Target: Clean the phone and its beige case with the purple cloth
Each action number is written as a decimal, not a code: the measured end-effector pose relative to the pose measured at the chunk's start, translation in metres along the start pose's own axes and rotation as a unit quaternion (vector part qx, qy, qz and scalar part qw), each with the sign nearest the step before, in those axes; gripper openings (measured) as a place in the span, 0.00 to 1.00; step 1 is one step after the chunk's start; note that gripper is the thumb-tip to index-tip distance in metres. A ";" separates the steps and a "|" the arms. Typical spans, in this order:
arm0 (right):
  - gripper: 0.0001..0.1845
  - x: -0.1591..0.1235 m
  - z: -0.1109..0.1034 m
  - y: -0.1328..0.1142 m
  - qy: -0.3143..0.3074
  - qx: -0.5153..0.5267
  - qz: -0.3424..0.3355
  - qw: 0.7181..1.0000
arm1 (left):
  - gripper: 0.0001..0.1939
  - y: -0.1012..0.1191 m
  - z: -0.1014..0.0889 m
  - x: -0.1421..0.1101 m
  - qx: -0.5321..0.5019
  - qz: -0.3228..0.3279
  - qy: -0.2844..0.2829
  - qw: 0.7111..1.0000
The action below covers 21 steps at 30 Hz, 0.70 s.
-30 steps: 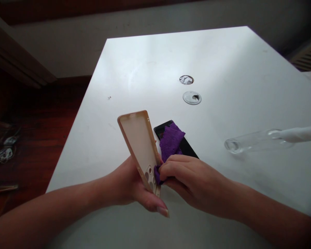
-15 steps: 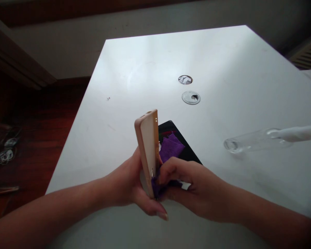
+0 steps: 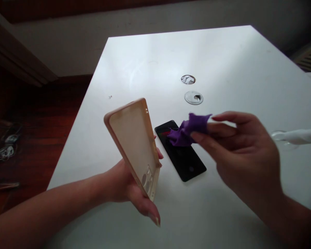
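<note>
A beige-edged, translucent phone case [image 3: 134, 141] stands tilted in my left hand [image 3: 131, 188], its inner side and camera cutouts facing right. The thumb grips its lower edge, and fingertips show past the far side. My right hand [image 3: 243, 152] pinches a crumpled purple cloth [image 3: 191, 129] between thumb and fingers, in the air. Beneath the cloth, a black smartphone [image 3: 186, 166] lies flat on the white table, partly covered from view by the cloth. Neither hand touches the phone as far as I can see.
The white table [image 3: 145, 62] has a round hole [image 3: 188, 80] with crumpled white material in it and a grey cable grommet [image 3: 194, 98]. A clear glass bottle [image 3: 278, 136] with a white twisted piece lies at right, partly behind my right hand. Cables [image 3: 6, 152] lie on the wooden floor.
My right hand has lifted away from the case, up and to the right, with the purple cloth. My left hand has turned the case so its inside shows more. The phone is more exposed.
</note>
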State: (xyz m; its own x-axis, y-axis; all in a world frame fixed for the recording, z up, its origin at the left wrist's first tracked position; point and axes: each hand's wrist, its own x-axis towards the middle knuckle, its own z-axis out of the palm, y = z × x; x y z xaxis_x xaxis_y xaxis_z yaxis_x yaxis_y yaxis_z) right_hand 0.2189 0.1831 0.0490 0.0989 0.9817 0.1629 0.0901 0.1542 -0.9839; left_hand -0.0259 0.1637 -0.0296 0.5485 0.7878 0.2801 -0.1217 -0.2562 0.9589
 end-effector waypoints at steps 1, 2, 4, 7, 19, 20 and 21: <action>0.20 -0.007 0.002 0.002 -0.050 -0.048 -0.053 0.996 | 0.70 0.000 -0.002 0.001 0.013 0.003 -0.013 1.000; 0.20 -0.013 0.004 0.005 -0.108 -0.098 -0.109 0.983 | 0.66 0.001 -0.003 0.002 0.028 0.010 -0.028 0.999; 0.20 -0.020 0.006 0.012 -0.220 -0.171 -0.219 0.935 | 0.58 0.004 -0.006 0.004 0.054 0.016 -0.052 0.997; 0.18 -0.019 0.006 0.017 -0.300 -0.222 -0.336 0.865 | 0.54 0.006 -0.007 0.005 0.083 0.007 -0.077 0.994; 0.14 -0.019 0.014 0.012 -0.350 -0.300 -0.384 0.801 | 0.52 0.014 -0.002 0.011 0.051 -0.076 -0.083 0.992; 0.13 -0.019 0.014 0.011 -0.360 -0.292 -0.363 0.808 | 0.52 0.016 -0.002 0.011 0.040 -0.089 -0.074 0.992; 0.13 -0.019 0.014 0.010 -0.372 -0.283 -0.342 0.815 | 0.54 0.017 -0.001 0.012 0.029 -0.106 -0.066 0.992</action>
State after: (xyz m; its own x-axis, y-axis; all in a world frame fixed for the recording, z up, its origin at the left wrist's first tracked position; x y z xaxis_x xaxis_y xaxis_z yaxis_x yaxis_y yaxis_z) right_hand 0.2040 0.1677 0.0348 -0.7753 0.5162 0.3639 0.3351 0.8246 -0.4558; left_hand -0.0227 0.1693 -0.0101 0.6603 0.7486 0.0596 0.0549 -0.1272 0.9904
